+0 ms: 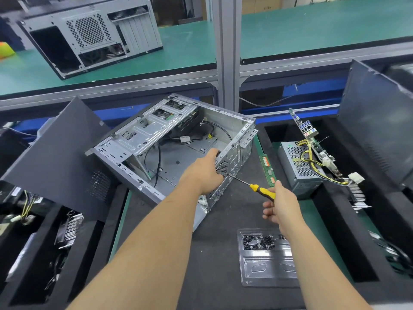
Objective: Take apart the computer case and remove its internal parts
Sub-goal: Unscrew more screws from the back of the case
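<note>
While left hand (206,170) grips case (169,139), right hand (282,204) holds screwdriver (260,189) against it.

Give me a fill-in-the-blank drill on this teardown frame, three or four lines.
1. The right hand holds a screwdriver with a yellow and ____ handle.
2. The left hand grips the rear edge of the open grey metal computer case, whose side panel is ____.
3. The clear plastic tray near the right forearm holds small dark ____.

Missing words: black; off; screws

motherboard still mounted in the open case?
No: the open case shows a bare metal floor with loose cables, and a motherboard stands in the bin to its right.
</note>
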